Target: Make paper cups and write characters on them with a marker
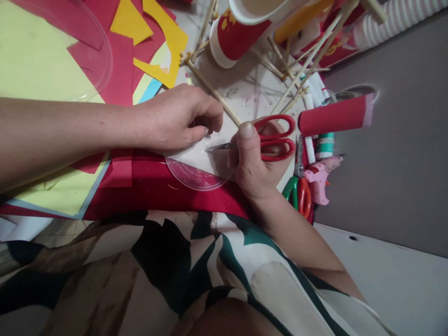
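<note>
My right hand (pixel 250 161) is closed around red-handled scissors (pixel 276 137), whose blade tips (pixel 217 147) point left. My left hand (pixel 175 116) is curled into a pinch just left of the blade tips, pressing on a round clear plastic lid (pixel 196 175) that lies over red paper (pixel 154 191). What the left fingertips pinch is hidden under the hand. A thin bamboo stick (pixel 213 93) runs diagonally from behind my left hand toward my right thumb.
Red, yellow and blue paper sheets (pixel 122 51) cover the left of the table, under another clear lid (pixel 87 46). Red paper cups (pixel 234 37), several bamboo sticks (pixel 308 56), a rolled red paper tube (pixel 332 116), a pink glue gun (pixel 320 179) and green-and-orange scissors (pixel 299 193) lie to the right.
</note>
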Tool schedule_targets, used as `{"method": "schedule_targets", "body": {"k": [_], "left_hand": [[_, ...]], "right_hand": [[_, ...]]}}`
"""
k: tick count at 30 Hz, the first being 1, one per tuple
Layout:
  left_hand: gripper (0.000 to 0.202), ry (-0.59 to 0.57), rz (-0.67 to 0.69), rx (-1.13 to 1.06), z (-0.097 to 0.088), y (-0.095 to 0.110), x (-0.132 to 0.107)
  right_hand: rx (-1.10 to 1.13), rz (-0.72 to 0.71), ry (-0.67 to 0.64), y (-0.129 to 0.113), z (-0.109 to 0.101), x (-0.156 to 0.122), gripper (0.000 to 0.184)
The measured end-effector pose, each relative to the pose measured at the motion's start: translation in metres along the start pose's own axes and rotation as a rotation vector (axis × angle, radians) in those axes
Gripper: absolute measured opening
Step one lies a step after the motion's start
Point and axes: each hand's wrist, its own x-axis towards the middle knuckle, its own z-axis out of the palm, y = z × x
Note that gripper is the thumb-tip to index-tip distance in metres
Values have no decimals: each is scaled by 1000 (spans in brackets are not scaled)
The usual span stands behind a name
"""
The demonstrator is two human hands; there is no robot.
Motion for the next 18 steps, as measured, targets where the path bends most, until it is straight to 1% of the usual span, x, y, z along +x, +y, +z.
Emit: {"method": "schedule_targets", "body": {"k": [4,8,10,13,18], "left_hand": [[31,-5,4,3,0,1,0],[31,-3,-2,10,1,1,1],[30,12,31,-11,0,1,0],[27,24,91,-40,-1,1,-1],[28,23,96,-21,-1,-1,-2]], "right_hand": [[-45,-15,-22,-4,2,0,46],[-101,-66,-18,-11,1,-1,40],[-142,-78,-38,-13,1,0,37],[-206,-80,-86,-15,2,2,37],[-262,-48,-108,-18,2,4,37]]}}
